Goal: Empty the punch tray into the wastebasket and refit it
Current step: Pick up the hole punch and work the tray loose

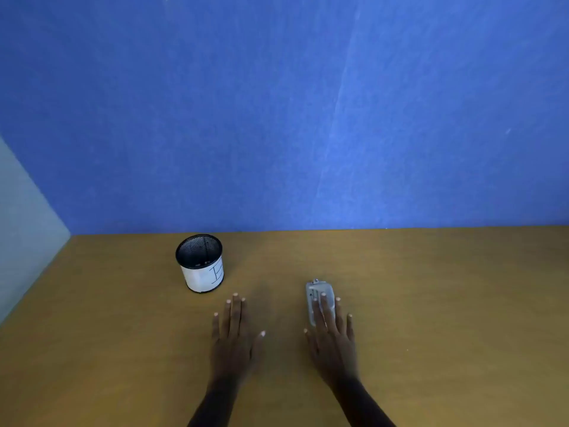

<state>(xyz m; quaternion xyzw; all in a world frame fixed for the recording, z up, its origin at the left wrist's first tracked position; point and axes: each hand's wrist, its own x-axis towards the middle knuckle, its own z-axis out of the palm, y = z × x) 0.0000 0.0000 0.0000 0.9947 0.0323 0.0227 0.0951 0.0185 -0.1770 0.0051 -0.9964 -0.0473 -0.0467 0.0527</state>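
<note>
On the brown desk (pixel 431 303), against a blue wall (pixel 277 103), two bare hands lie palm down, side by side and a little apart. Left hand (pixel 234 331) is flat on the wood with its fingers straight and slightly spread, thumb out toward the middle; it holds nothing and touches only the desk. Right hand (pixel 332 334) is flat too, fingers straight and loosely fanned, but its index and middle fingers rest on top of the punch (pixel 317 298), a small pale grey, partly see-through thing lying lengthwise, pointing away from the person. The hand only lies over it; the fingers are not curled around it, so I would not call it gripped. The far end of the punch, where a bit of metal shows, sticks out beyond the fingertips, and its left edge shows beside the index finger. Whether the tray is on the punch I cannot tell; the picture is too soft there.

The wastebasket (pixel 200 263) stands upright on the desk, farther back and to the left, beyond the left hand and apart from it, well apart from the punch. It is a small round can with a black mesh inside and a black rim, its lower outside wrapped in white with black pen marks on it. A few pale specks show at its bottom. A pale grey panel (pixel 24 226) closes the desk's left side.
</note>
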